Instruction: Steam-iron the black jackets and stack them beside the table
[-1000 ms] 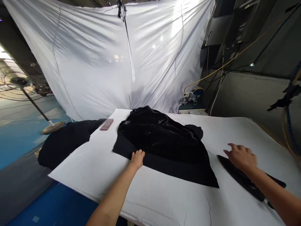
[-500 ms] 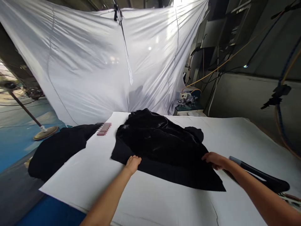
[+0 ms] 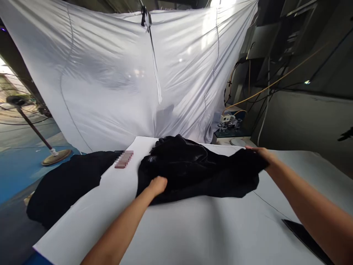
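Note:
A black garment point(image 3: 187, 176) with a glossy, velvety surface and a small label near its left end lies bunched on a white-covered table point(image 3: 176, 228). My left hand point(image 3: 159, 185) is closed on the cloth at the front left. On the other side, my right hand point(image 3: 263, 155) grips the right part of the garment, which is lifted off the table; dark cloth hides some of its fingers. A dark, pointed, flat object point(image 3: 305, 237) lies at the lower right, partly behind my right forearm.
More black cloth point(image 3: 71, 180) hangs over the table's left edge, beside a blurred reddish object point(image 3: 124, 159). A white sheet point(image 3: 110, 81) hangs behind. Small equipment point(image 3: 230, 123) with hoses stands at the back right. A stand with a round base point(image 3: 56, 157) is on the left floor.
My right hand has moved up and away from me, lifting the garment's right end and folding it back. The left hand stays at the front left. The view has shifted slightly.

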The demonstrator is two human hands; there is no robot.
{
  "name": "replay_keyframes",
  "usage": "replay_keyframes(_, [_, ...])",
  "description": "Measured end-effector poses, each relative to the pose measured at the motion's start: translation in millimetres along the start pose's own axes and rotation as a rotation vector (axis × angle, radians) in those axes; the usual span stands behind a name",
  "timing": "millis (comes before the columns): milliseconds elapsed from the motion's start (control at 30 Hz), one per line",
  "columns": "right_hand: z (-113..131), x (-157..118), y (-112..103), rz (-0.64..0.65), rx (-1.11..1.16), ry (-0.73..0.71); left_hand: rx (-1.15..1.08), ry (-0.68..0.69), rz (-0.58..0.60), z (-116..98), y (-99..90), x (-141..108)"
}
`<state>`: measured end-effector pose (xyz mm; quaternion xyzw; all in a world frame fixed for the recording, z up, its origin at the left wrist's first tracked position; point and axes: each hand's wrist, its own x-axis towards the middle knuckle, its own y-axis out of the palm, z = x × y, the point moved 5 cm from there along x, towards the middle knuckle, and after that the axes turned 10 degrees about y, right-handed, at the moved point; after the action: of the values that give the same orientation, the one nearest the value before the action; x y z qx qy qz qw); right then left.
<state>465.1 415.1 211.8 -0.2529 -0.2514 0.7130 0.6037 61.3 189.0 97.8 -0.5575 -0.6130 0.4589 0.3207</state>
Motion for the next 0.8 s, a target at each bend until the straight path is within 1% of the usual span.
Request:
replay_keyframes(67, [18.7,14.9,4.6,-0.027,0.156,-0.013,-0.011,-0.07,-0.134,-0.6,-45.6,36.7])
replay_keyframes(100, [25.7,21.5,7.3,-0.04,0.222,-0.024,-0.026,-0.086,-0.19,-4.0,-64.1,53.1])
replay_keyframes(133, [30.3,27.6,10.6,-0.049,0.267,-0.034,-0.074,-0.095,-0.238,-9.6,-76.9,66.4])
replay_keyframes(167, [31.5,32.8,14.4,-0.059,0.302,-0.037,-0.232,-0.105,-0.274,-16.4,-81.5,75.9])
replay_keyframes(200, [29.3,37.2,19.4,-0.051,0.318,-0.033,-0.369,-0.076,-0.221,-27.2,-75.6,82.3])
replay_keyframes(233, [23.6,40.6,26.3,-0.014,0.309,-0.021,-0.458,-0.024,-0.113,-40.7,-61.2,84.4])
replay_keyframes(267, [15.1,42.6,35.2,0.053,0.266,-0.008,-0.481,0.058,0.046,-56.0,-39.5,81.5])
replay_keyframes(333, [-8.3,41.4,56.7,0.242,0.092,0.008,-0.368,0.235,0.315,-80.5,12.2,63.4])
replay_keyframes(367, [-22.1,38.4,67.7,0.336,-0.024,0.009,-0.297,0.275,0.447,-86.3,40.1,50.9])
replay_keyframes(400, [-35.8,34.8,77.6,0.412,-0.14,0.004,-0.22,0.252,0.555,-86.3,65.8,38.7])
replay_keyframes(433, [-48.2,31.6,85.4,0.444,-0.243,-0.008,-0.141,0.232,0.611,-84.1,85.8,28.8])
replay_keyframes(467, [-58.3,29.2,91.6,0.441,-0.337,-0.028,-0.08,0.206,0.63,-80.3,99.9,21.9])
replay_keyframes(500, [-66.2,28.0,96.0,0.407,-0.43,-0.042,-0.041,0.198,0.609,-76.6,107.0,18.8])
replay_keyframes(533, [-72.2,28.2,98.6,0.347,-0.526,-0.04,-0.03,0.218,0.567,-73.7,107.6,19.2])
replay_keyframes(567, [-76.5,29.5,99.5,0.275,-0.623,-0.018,-0.041,0.251,0.532,-71.1,102.7,22.6])
replay_keyframes(600, [-79.4,31.7,98.8,0.208,-0.713,0.027,-0.064,0.285,0.523,-68.2,93.5,28.3])
replay_keyframes(633, [-81.3,34.2,98.0,0.18,-0.785,0.081,-0.091,0.312,0.54,-64.6,80.7,36.3])
replay_keyframes(667, [-82.2,36.8,98.0,0.205,-0.827,0.127,-0.099,0.3,0.58,-58.8,65.6,46.3])
replay_keyframes(700, [-81.7,39.6,98.6,0.265,-0.838,0.152,-0.086,0.247,0.637,-50.9,49.1,57.8])
replay_keyframes(733, [-79.7,42.7,99.0,0.334,-0.822,0.154,-0.058,0.152,0.627,-41.1,29.1,72.3])
replay_keyframes(767, [-76.4,46.5,98.2,0.377,-0.787,0.139,-0.031,0.04,0.465,-31.2,3.3,90.5])
replay_keyframes(800, [-72.1,51.4,95.3,0.37,-0.742,0.113,-0.003,-0.059,0.175,-22.7,-27.0,108.0])
